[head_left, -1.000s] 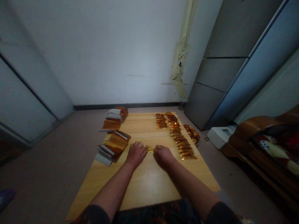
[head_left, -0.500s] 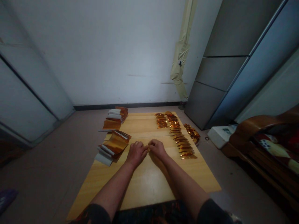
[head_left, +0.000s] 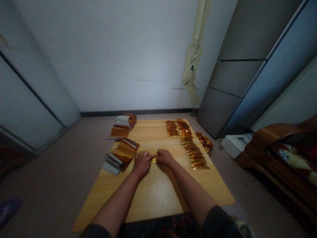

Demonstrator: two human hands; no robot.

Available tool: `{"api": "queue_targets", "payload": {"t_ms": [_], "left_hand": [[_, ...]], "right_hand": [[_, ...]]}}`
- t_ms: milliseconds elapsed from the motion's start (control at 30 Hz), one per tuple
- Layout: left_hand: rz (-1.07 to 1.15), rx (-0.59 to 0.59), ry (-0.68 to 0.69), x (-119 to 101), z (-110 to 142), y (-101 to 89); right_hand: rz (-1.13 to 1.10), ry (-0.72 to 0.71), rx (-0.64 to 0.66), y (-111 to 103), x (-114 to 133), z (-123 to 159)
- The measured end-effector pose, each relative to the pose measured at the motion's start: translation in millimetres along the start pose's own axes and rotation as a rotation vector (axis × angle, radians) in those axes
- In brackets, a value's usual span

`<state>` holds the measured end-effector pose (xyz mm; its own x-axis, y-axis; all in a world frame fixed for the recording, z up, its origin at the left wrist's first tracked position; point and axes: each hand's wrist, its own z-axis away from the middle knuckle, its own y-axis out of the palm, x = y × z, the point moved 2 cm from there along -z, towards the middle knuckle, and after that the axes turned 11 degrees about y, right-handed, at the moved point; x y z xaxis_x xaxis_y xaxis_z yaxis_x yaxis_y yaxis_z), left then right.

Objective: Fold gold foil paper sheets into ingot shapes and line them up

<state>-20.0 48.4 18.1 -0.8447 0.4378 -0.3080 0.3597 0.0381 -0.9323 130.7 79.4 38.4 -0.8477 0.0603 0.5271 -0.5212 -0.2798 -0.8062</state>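
Right now I'm pinching a small gold foil piece (head_left: 154,160) at twelve o'clock, my left hand (head_left: 142,163) and right hand (head_left: 165,157) closed narrowly on it above the worktop (head_left: 153,198), a fine grip needed

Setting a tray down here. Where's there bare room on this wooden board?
The widest patch of the wooden board lies between the forearms, in front of the hands. A smaller strip runs between the far film stack and the short gold rows. It's crowded at the left hand, beside the near film stack, and right of the right hand, along the long gold row.
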Motion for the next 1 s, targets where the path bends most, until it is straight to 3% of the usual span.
{"api": "queue_targets", "payload": {"t_ms": [533, 1000], "left_hand": [[-0.01, -0.168, -0.266, -3.8, 19.7, -1.2], [-0.018, -0.211, -0.307, -6.8, 18.8, -1.8]], "right_hand": [[0.293, 0.107, 0.013, -0.8, 26.9, -7.9], [0.266, 0.132, -0.034, 0.8, 19.9, -15.2]]}}
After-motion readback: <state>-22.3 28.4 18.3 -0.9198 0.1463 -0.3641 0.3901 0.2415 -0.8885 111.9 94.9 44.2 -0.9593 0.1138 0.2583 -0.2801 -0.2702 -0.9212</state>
